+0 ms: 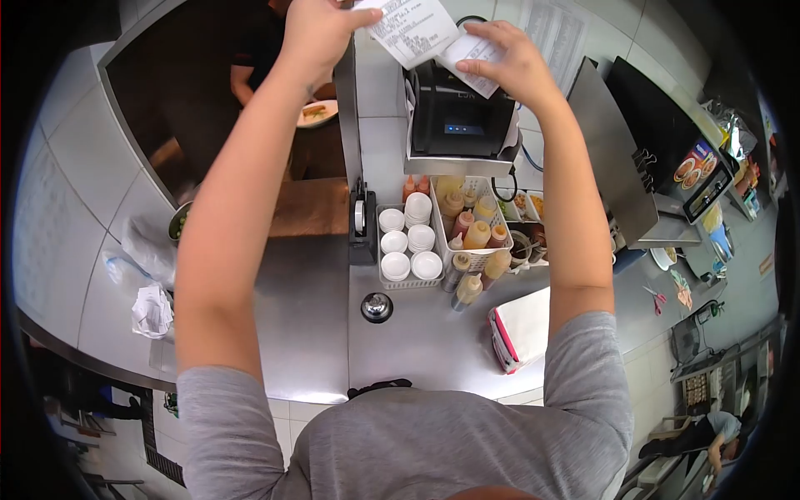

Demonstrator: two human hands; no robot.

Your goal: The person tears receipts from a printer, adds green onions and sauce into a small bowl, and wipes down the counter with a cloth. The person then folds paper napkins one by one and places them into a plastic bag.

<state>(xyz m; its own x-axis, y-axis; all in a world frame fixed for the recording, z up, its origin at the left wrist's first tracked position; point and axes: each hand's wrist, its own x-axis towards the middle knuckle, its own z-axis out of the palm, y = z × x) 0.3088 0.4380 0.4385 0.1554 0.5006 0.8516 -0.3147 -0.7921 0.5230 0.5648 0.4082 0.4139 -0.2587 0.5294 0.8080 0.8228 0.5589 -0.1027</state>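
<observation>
Both my arms reach up to the top of the head view. My left hand [321, 29] pinches a printed paper slip [414, 29] between thumb and fingers. A second slip [475, 57] is held by my right hand [518, 62], its thumb and fingers closed on the paper. The two slips meet or overlap at their edges. Just below them a black printer [460, 108] with small blue lights sits on a metal shelf [458, 165].
Beneath the shelf, a basket [411, 283] holds white cups, beside a basket [471, 187] of sauce bottles. A bell [377, 307] and a red-white package [521, 329] lie on the steel counter [308, 333]. Another person's arm [242, 82] is near a plate [317, 113]; a person [723, 429] is lower right.
</observation>
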